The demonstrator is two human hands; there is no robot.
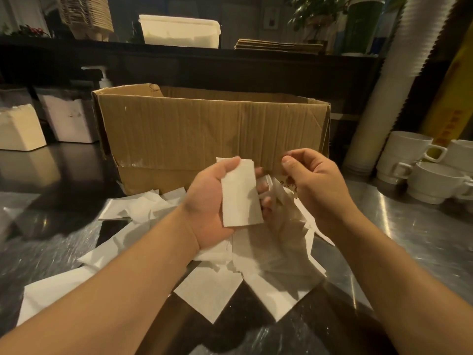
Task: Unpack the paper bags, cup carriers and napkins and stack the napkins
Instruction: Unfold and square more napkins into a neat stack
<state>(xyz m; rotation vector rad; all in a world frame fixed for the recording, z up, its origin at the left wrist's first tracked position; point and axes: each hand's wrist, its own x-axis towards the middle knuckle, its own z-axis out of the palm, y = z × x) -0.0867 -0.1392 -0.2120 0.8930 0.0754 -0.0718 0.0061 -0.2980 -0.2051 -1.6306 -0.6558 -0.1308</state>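
White folded napkins (240, 193) sat gripped in the palm-up left hand (217, 201) before the cardboard box (204, 129), more loose napkins (210, 285) littered the steel counter (409, 239), and the right hand (314, 183) hovered beside, fingers curled, seemingly empty.

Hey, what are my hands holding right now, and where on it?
The left hand holds a small stack of napkins across its middle, thumb on top. The right hand has curled fingers; whether it pinches anything cannot be told.
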